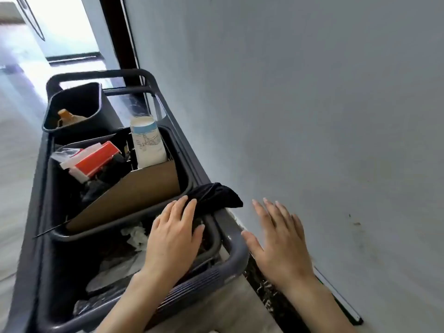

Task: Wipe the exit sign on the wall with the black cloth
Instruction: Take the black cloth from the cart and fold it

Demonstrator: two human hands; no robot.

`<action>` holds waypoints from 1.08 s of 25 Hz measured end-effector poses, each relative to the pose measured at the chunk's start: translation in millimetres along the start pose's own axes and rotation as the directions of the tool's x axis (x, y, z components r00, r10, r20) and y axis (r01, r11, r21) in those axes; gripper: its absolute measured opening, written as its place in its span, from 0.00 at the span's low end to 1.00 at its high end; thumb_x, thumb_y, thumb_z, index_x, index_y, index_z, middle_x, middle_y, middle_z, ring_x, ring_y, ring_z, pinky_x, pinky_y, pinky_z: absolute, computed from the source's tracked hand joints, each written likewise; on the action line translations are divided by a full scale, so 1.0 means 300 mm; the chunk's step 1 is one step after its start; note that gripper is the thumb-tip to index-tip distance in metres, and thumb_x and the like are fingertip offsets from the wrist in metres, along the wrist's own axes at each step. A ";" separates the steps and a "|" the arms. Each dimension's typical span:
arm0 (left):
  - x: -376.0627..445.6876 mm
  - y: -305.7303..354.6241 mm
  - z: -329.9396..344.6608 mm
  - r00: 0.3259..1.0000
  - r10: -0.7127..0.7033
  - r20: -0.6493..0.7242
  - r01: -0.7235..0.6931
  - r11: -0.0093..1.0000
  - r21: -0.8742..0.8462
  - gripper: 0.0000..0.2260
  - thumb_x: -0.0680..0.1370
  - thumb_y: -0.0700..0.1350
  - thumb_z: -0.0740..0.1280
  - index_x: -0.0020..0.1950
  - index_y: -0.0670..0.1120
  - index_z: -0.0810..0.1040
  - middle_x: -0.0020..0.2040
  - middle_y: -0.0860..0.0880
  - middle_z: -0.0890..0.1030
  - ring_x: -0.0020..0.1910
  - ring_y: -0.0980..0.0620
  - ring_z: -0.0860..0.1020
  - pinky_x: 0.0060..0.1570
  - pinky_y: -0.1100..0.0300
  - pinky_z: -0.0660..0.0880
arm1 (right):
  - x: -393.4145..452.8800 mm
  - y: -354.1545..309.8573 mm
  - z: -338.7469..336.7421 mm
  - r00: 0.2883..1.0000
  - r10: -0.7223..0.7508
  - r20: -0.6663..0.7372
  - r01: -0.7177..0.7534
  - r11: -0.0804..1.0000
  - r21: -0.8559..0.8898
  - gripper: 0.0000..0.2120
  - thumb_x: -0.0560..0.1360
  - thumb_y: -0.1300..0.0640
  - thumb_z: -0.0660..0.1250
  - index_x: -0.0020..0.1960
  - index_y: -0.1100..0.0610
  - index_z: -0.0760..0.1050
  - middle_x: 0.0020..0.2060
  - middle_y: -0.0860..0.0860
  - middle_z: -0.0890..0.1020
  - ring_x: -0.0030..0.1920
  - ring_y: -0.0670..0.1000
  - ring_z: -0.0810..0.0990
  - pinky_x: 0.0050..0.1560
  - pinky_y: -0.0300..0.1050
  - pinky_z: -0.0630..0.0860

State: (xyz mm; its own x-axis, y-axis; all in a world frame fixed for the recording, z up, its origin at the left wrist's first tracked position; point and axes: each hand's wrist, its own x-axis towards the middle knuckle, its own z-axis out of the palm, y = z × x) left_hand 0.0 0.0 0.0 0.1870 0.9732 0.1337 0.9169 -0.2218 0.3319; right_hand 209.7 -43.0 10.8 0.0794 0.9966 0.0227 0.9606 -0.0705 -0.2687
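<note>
Black cloth (216, 195) bunched over cart rim (236, 251), beside grey wall (312, 92); long axis along the rim, loose end toward wall. Left hand (173, 239) flat, fingertips on cloth, not yet closed. Right hand (281, 239) spread, empty, blurred. Best gathered in a full pinch, lifted clear of bin (182, 164). Low strip on wall (336, 294), possibly the exit sign; identity uncertain.

left hand (174, 233) rests on black cloth (213, 195) draped over cart rim (236, 251).
</note>
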 end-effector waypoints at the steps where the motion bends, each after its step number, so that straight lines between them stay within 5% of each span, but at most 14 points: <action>1: 0.020 -0.029 0.013 1.000 -0.021 0.012 0.021 1.000 -0.003 0.26 0.79 0.49 0.71 0.75 0.42 0.71 0.75 0.42 0.71 0.74 0.41 0.69 0.69 0.43 0.70 | 0.037 -0.017 0.013 0.999 -0.037 -0.003 0.037 0.999 -0.002 0.32 0.78 0.36 0.50 0.79 0.46 0.51 0.79 0.49 0.58 0.79 0.52 0.51 0.77 0.54 0.47; 6: 0.111 -0.114 0.079 0.995 -0.054 0.088 0.055 0.998 -0.015 0.28 0.83 0.54 0.62 0.81 0.47 0.57 0.80 0.50 0.60 0.78 0.49 0.58 0.74 0.53 0.62 | 0.202 -0.056 0.096 0.990 -0.135 0.040 0.134 0.991 0.014 0.32 0.78 0.38 0.53 0.79 0.47 0.52 0.79 0.49 0.60 0.78 0.52 0.53 0.76 0.51 0.50; 16: 0.251 -0.164 0.219 0.980 -0.075 0.182 0.103 0.984 -0.147 0.29 0.83 0.55 0.62 0.81 0.49 0.55 0.79 0.52 0.60 0.78 0.51 0.56 0.75 0.54 0.61 | 0.475 -0.045 0.229 0.956 -0.139 0.256 0.076 0.967 0.242 0.37 0.77 0.41 0.62 0.80 0.46 0.48 0.80 0.47 0.53 0.79 0.47 0.51 0.76 0.47 0.52; 20: 0.269 -0.170 0.257 0.984 -0.012 0.176 0.034 0.992 -0.122 0.28 0.82 0.52 0.65 0.80 0.50 0.60 0.77 0.54 0.66 0.77 0.51 0.57 0.74 0.54 0.60 | 0.511 -0.037 0.262 0.913 -0.213 0.349 0.067 0.920 0.385 0.33 0.77 0.49 0.65 0.77 0.40 0.54 0.78 0.45 0.60 0.76 0.47 0.60 0.74 0.47 0.61; 27: 0.283 -0.166 0.247 0.992 -0.073 0.105 0.101 0.950 -0.297 0.16 0.79 0.45 0.72 0.66 0.50 0.79 0.58 0.52 0.82 0.60 0.50 0.77 0.60 0.56 0.72 | 0.493 -0.036 0.266 0.974 -0.140 0.180 0.052 0.906 0.419 0.20 0.73 0.53 0.71 0.64 0.44 0.76 0.57 0.44 0.76 0.58 0.46 0.75 0.53 0.32 0.65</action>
State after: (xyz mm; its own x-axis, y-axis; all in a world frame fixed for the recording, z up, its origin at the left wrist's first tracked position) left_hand -3.8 98.1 -74.3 0.1557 0.9878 0.0102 0.7849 -0.1299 0.6059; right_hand 189.9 108.7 -59.7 -0.1047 0.9880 -0.1138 0.7631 0.0064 -0.6462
